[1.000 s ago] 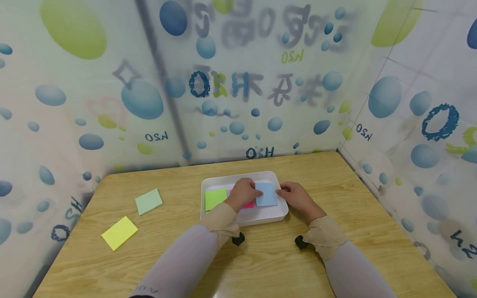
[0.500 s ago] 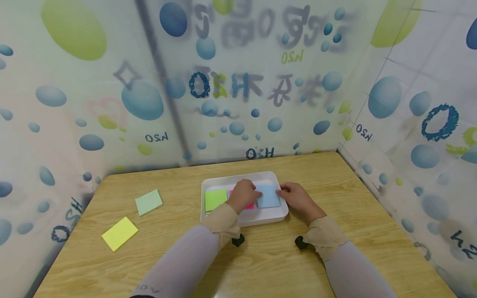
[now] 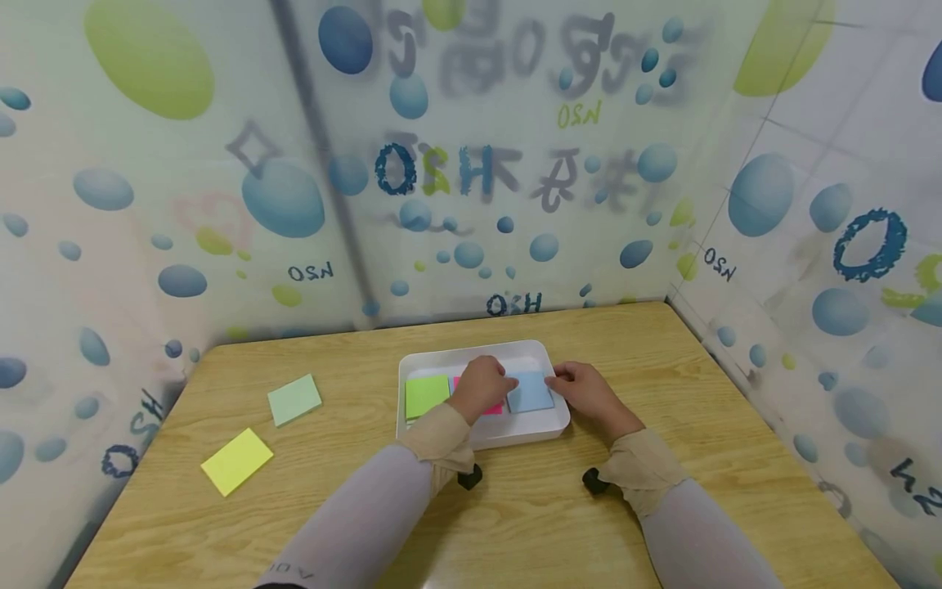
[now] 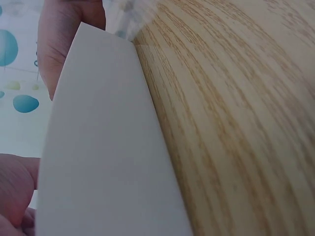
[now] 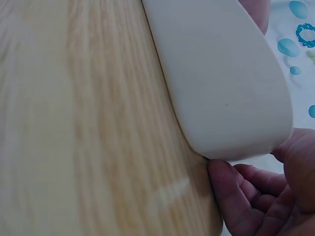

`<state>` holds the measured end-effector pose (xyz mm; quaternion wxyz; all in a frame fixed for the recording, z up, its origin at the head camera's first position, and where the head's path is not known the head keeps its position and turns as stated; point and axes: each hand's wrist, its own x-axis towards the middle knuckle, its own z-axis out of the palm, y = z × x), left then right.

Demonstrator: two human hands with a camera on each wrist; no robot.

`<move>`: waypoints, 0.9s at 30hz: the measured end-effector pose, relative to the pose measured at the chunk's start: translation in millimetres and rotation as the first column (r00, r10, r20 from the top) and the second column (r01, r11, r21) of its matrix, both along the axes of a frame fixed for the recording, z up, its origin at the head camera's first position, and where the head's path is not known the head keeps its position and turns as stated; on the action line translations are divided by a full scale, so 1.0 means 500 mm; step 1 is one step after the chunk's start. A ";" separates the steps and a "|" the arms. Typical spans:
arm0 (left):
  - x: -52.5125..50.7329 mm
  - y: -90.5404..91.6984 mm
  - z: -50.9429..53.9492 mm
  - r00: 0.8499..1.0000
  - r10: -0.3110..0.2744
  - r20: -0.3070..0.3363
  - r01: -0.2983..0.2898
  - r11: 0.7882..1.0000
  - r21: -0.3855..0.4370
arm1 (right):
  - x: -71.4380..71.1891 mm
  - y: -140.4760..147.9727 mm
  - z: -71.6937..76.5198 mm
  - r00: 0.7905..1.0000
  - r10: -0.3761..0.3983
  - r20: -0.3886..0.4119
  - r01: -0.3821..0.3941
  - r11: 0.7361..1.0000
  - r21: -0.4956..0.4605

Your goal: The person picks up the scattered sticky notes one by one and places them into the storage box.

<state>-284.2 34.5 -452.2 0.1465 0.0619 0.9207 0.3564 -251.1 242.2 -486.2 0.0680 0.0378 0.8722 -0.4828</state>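
A white plastic tray (image 3: 436,442) holds a green sticky-note pad (image 3: 427,397), a pink sticky-note pad (image 3: 491,408) and a light-blue sticky-note pad (image 3: 531,394). My left hand (image 3: 478,386) reaches over the tray, partly covering the pink pad, with its thumb at the blue pad's left edge. At the tray's right end, my right hand (image 3: 591,393) has its thumb over the rim by the blue pad. The right wrist view shows that hand's fingers (image 5: 231,196) against the outer wall of the tray (image 5: 231,83). Left fingertips are mostly hidden behind the tray wall in the left wrist view.
A pale-green sticky-note pad (image 3: 294,400) and a yellow sticky-note pad (image 3: 237,461) lie on the wooden table (image 3: 353,507), left of the tray. A curtain-like sheet (image 3: 471,221) printed with bubbles stands behind the table.
Between the hands, the blue pad has come down slightly toward me and to the right, and it now lies lower in the tray. Both hands have stayed almost still.
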 end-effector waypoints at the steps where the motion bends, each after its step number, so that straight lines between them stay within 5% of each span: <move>1: 0.001 -0.001 -0.001 1.000 -0.001 0.002 0.001 1.000 0.000 | 0.001 -0.001 0.000 1.000 0.000 0.000 0.000 1.000 0.002; 19: 0.014 -0.014 0.021 0.998 -0.062 0.007 0.062 0.998 -0.006 | -0.001 0.004 -0.001 1.000 0.012 0.009 -0.012 1.000 0.004; 27: -0.004 -0.064 0.042 0.994 -0.058 -0.095 0.058 0.998 -0.006 | -0.003 0.005 -0.005 1.000 0.003 0.020 -0.003 1.000 0.001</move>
